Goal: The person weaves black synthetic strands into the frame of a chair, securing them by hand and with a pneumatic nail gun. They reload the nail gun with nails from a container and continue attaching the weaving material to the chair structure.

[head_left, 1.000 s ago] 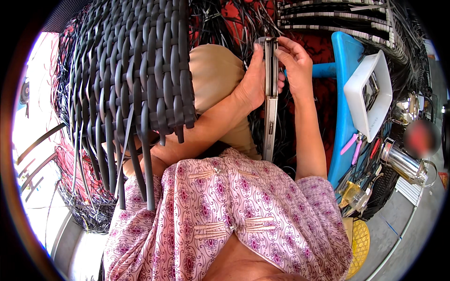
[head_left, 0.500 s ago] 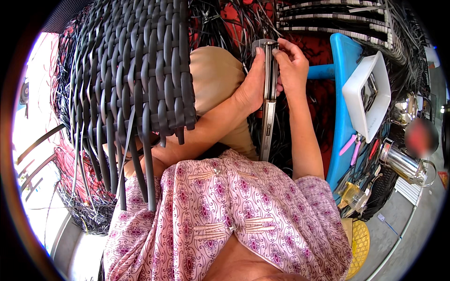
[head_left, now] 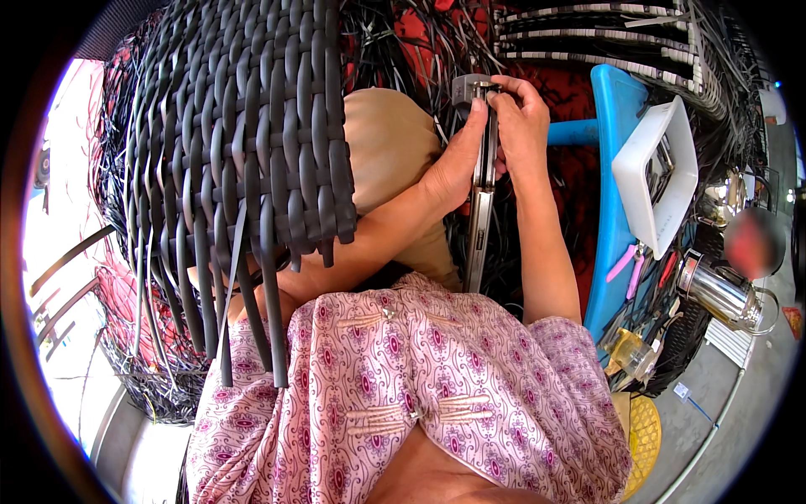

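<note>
Above my lap I hold what looks like a staple gun (head_left: 478, 227), its long silver magazine rail slid out towards my body and its grey head at the far end. My left hand (head_left: 457, 164) is wrapped round it from the left, thumb along the channel. From the right, my right hand (head_left: 522, 122) pinches at the channel near the head; whether a small part sits between those fingertips is hidden. A large dark grey woven rattan piece (head_left: 243, 126) rests over my left arm, with loose strand ends hanging from its near edge.
A blue plastic stool (head_left: 606, 193) stands on the right, bearing a white tray (head_left: 645, 168) with small metal pieces and pink-handled scissors (head_left: 630, 269). Beyond are a steel jug (head_left: 718, 290), a yellow basket (head_left: 645, 445) and a striped woven frame (head_left: 596, 38). Loose black strips cover the floor.
The staple gun's head has tilted and dropped slightly, and my left thumb has shifted against the channel. The woven piece has moved a little to the right.
</note>
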